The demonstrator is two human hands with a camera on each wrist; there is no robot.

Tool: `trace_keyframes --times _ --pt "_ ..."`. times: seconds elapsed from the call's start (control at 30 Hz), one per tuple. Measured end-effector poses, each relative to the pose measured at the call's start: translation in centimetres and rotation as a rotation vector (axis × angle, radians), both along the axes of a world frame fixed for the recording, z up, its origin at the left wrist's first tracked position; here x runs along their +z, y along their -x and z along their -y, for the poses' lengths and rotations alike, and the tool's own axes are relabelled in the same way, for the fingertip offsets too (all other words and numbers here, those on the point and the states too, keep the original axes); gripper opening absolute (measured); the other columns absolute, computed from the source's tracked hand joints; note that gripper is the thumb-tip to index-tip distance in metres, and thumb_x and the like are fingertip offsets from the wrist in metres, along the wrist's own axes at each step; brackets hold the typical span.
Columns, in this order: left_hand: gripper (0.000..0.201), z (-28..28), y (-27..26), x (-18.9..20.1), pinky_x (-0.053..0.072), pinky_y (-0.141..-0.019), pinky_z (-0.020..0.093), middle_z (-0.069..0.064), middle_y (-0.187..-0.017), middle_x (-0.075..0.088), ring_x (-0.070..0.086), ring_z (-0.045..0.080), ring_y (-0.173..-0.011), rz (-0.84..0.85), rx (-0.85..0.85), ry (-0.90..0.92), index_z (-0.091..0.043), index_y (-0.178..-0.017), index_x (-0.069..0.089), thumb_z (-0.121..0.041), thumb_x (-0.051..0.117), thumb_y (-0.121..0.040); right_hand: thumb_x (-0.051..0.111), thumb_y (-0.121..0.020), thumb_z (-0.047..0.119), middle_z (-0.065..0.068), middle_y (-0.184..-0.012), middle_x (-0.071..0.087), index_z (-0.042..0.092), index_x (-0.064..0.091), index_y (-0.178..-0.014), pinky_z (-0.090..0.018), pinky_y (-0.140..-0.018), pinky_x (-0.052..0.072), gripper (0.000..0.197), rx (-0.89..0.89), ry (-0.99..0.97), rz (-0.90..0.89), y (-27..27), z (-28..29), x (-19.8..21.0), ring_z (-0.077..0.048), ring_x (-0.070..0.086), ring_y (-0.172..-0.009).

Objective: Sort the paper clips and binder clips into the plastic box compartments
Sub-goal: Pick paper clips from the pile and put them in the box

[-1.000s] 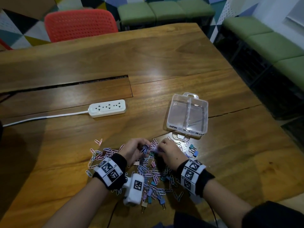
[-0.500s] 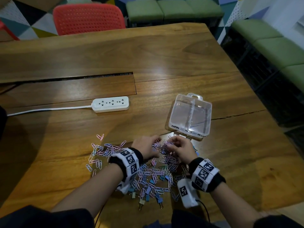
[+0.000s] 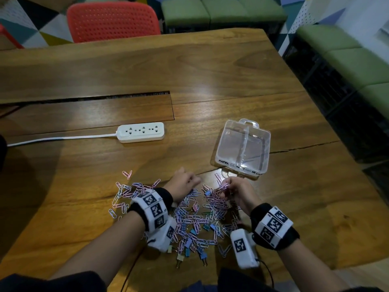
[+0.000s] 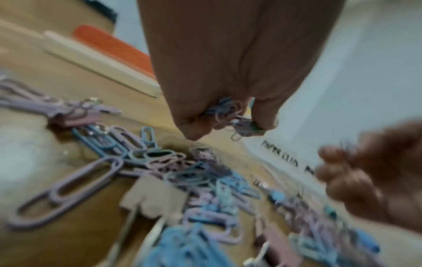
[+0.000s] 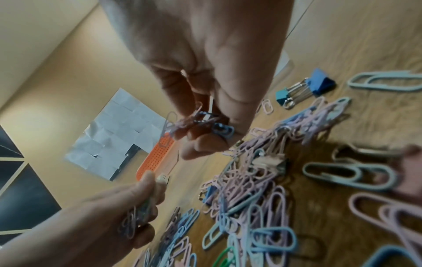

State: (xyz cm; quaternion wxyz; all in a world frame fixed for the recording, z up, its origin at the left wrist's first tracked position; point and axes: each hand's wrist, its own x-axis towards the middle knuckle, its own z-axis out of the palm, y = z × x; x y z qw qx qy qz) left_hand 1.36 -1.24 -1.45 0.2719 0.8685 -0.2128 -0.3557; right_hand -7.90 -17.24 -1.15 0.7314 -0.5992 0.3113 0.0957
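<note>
The left hand [image 3: 182, 184] was closed around a small bunch of paper clips [image 4: 224, 112], its fingers curled about them, as the left wrist view showed. The right hand [image 3: 235, 192] likewise pinched a bunch of pink and blue clips [image 5: 198, 121] between thumb and fingers, held just above the heap.

The main heap of paper clips [image 3: 197, 220] lay on the tabletop [image 3: 210, 76] at the 6 o'clock edge of the head view, between and beneath both wrists, with a looser scatter of clips [image 3: 124, 190] trailing toward 8 o'clock. Binder clips [image 3: 187, 243] in blue, teal and tan were mixed into the heap's near side; two blue ones [image 5: 303, 88] lay just beside the pile in the right wrist view.

The clear plastic box [image 3: 244, 148] stood open at about 2 o'clock from the hands, near the right hand but apart from it, divided by a central wall into two compartments. Both compartments appeared to hold nothing. Black lettering ran along its near wall; it was not fully legible.

A white power strip [image 3: 140, 132] lay at 11 o'clock from the hands, well apart from the heap. A red chair [image 3: 113, 22] stood beyond the far edge.
</note>
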Motion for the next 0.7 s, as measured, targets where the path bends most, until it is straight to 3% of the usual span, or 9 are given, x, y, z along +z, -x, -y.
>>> trace_keyframes --times 0.1,0.17,0.2,0.23,0.3,0.4,0.5,0.57,0.7 --pt "0.039 -0.4 -0.3 0.6 0.038 -0.105 0.037 0.008 -0.120 0.044 0.045 0.024 -0.117 -0.238 0.202 0.181 -0.005 -0.117 0.049 -0.030 0.025 -0.099 0.030 -0.079 -0.001 -0.002 -0.046 0.057 0.006 0.046 -0.066 -0.019 -0.040 0.037 0.021 0.039 -0.060 -0.014 0.3 -0.2 -0.2 -0.014 0.050 -0.044" --pt "0.030 -0.6 -0.4 0.3 0.050 -0.065 0.019 0.002 -0.089 0.050 0.055 0.014 -0.075 -0.465 0.417 0.379 -0.011 -0.088 0.051 -0.024 0.026 -0.099 0.039 -0.072 0.011 -0.003 -0.052 0.060 0.007 0.047 -0.067 -0.020 -0.044 0.037 0.010 0.091 -0.116 -0.003 0.6 -0.3 -0.4 -0.014 0.052 -0.045" --pt "0.032 -0.7 -0.6 0.1 0.041 -0.045 0.015 0.000 -0.073 0.045 0.046 0.009 -0.053 -0.548 0.509 0.452 -0.013 -0.072 0.044 -0.021 0.027 -0.098 0.042 -0.072 0.015 -0.006 -0.056 0.061 0.008 0.048 -0.068 -0.021 -0.045 0.039 0.010 0.096 -0.143 0.003 0.6 -0.3 -0.4 -0.015 0.053 -0.047" --pt "0.034 -0.8 -0.7 -0.1 0.032 -0.036 0.015 0.001 -0.063 0.041 0.038 0.007 -0.041 -0.617 0.588 0.509 -0.014 -0.065 0.038 -0.018 0.028 -0.097 0.044 -0.078 0.017 -0.008 -0.059 0.060 0.008 0.049 -0.069 -0.021 -0.045 0.041 0.013 0.099 -0.152 -0.002 0.7 -0.4 -0.5 -0.015 0.054 -0.047" --pt "0.033 -1.0 -0.7 -0.3 0.027 -0.032 0.014 0.001 -0.055 0.044 0.036 0.006 -0.033 -0.738 0.694 0.581 -0.014 -0.062 0.037 -0.015 0.031 -0.094 0.048 -0.089 0.015 -0.008 -0.062 0.057 0.009 0.050 -0.068 -0.020 -0.043 0.042 0.022 0.124 -0.069 -0.034 0.7 -0.6 -0.3 -0.013 0.054 -0.045" --pt "0.025 -1.2 -0.5 0.2 0.033 -0.032 0.014 0.002 -0.058 0.051 0.043 0.007 -0.035 -0.811 0.689 0.591 -0.010 -0.070 0.047 -0.010 0.036 -0.092 0.054 -0.088 0.009 -0.003 -0.063 0.057 0.012 0.053 -0.065 -0.015 -0.041 0.041 0.022 0.199 0.094 -0.035 0.8 -0.7 -0.6 -0.007 0.055 -0.045" --pt "0.017 -1.3 -0.7 0.5 0.032 -0.031 0.014 0.002 -0.064 0.050 0.042 0.005 -0.037 -0.716 0.602 0.510 -0.008 -0.080 0.052 -0.004 0.039 -0.089 0.044 -0.087 -0.007 -0.004 -0.072 0.058 0.010 0.055 -0.077 -0.016 -0.046 0.045 0.023 0.192 0.091 -0.037 0.9 -0.9 -0.8 -0.009 0.058 -0.052" --pt "0.020 -1.2 -0.8 0.7 0.029 -0.033 0.015 -0.001 -0.061 0.044 0.036 0.005 -0.039 -0.585 0.512 0.425 -0.010 -0.074 0.052 -0.006 0.040 -0.090 0.037 -0.087 -0.012 -0.006 -0.071 0.058 0.006 0.054 -0.077 -0.017 -0.048 0.046 0.027 0.156 0.036 -0.041 0.9 -1.1 -0.6 -0.012 0.056 -0.052" --pt "0.016 -1.1 -0.2 0.5 0.044 -0.058 0.024 -0.005 -0.066 0.049 0.046 0.012 -0.059 0.013 0.108 0.006 -0.017 -0.075 0.054 -0.021 0.049 -0.089 0.036 -0.092 0.010 -0.001 -0.057 0.050 0.009 0.050 -0.064 -0.020 -0.047 0.038 0.032 0.139 0.011 -0.049 1.0 -1.4 -0.2 -0.015 0.045 -0.050"
